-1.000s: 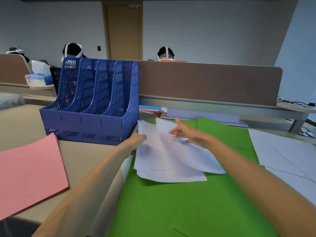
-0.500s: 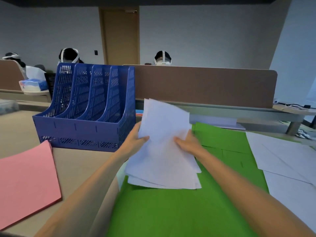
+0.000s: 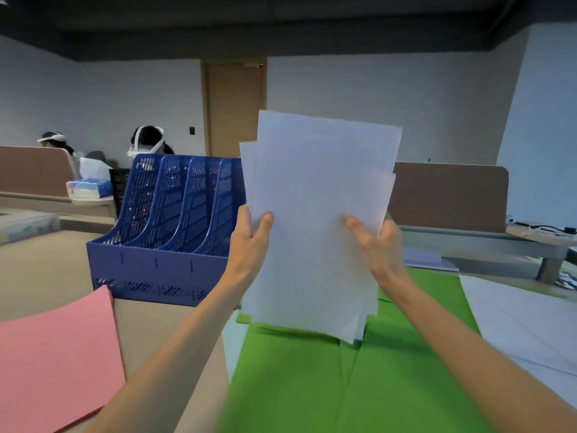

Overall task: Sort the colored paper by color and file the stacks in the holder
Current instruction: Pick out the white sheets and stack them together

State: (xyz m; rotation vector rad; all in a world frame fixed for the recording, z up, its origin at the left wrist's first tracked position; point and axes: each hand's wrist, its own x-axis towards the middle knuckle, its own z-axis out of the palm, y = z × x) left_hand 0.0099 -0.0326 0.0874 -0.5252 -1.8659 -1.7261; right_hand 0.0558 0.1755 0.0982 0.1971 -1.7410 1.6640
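Holding a stack of white paper [image 3: 315,214] upright in the air with both hands, over the middle of the table [image 3: 40,270] and above the green paper [image 3: 296,385] spread flat there. On the left edge of the stack, the left hand [image 3: 249,242], its fingers [image 3: 245,220] curled round that edge and the thumb pressed on the front face. On the right edge, at about the same height, the right hand [image 3: 377,248], gripping in the same manner, thumb in front and the other fingers hidden behind the sheets. Not yet squared, this stack: corners stepping out at the top left, at the right side and at the bottom. Just to the left of the stack, toward the far left part of the table, a blue holder [image 3: 162,245] with four slots, standing upright, its right end covered in view by the sheets. At the near left corner of the table, a pile of pink paper [image 3: 56,354] lying flat, its far corner close to the front wall of the holder. Near the right edge, more white sheets [image 3: 524,332] lying flat, beside the green paper. Beyond the far edge, a brown partition [image 3: 449,195]. Further back on the left, two persons [image 3: 146,142] wearing head straps and a tissue pack [image 3: 89,188] on another table. In the far wall, a wooden door [image 3: 237,110].
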